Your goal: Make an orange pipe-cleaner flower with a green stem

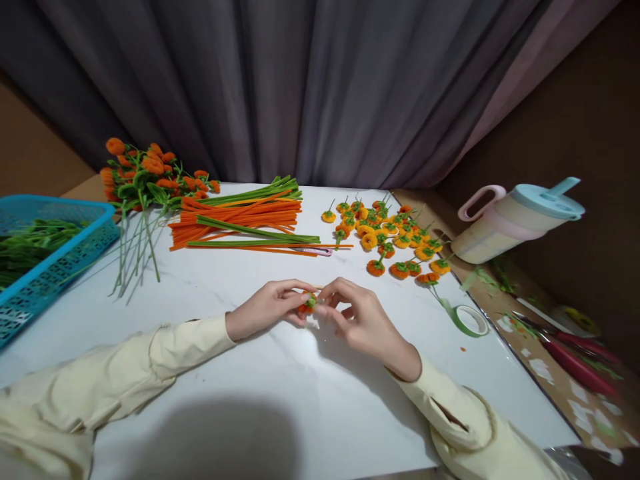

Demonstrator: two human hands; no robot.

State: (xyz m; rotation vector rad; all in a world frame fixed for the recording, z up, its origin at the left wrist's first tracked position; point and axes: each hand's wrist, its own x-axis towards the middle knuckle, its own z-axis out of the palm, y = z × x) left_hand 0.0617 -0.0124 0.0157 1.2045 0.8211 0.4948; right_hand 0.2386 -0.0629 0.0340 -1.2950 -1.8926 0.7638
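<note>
Between the fingers of my left hand (270,307) is a small orange pipe-cleaner flower (309,305), its green underside turned toward my right hand. My right hand (367,323) is closed in a pinch just beside the flower; what its fingertips grip is too small to make out. Both hands are held over the middle of the white table (240,400). Beyond them lie orange pipe cleaners (235,223) with green pipe cleaners (260,238) across and behind them. Several yellow and orange flower heads (369,241) with thin stems spread out to the right.
A blue basket (75,247) of green pieces stands at left, near a bunch of stemmed orange flowers (153,165). On the right are green tape (473,321), a tilted-looking tumbler (510,223), red-handled pliers (575,363) and paper scraps. A grey curtain (280,87) hangs behind.
</note>
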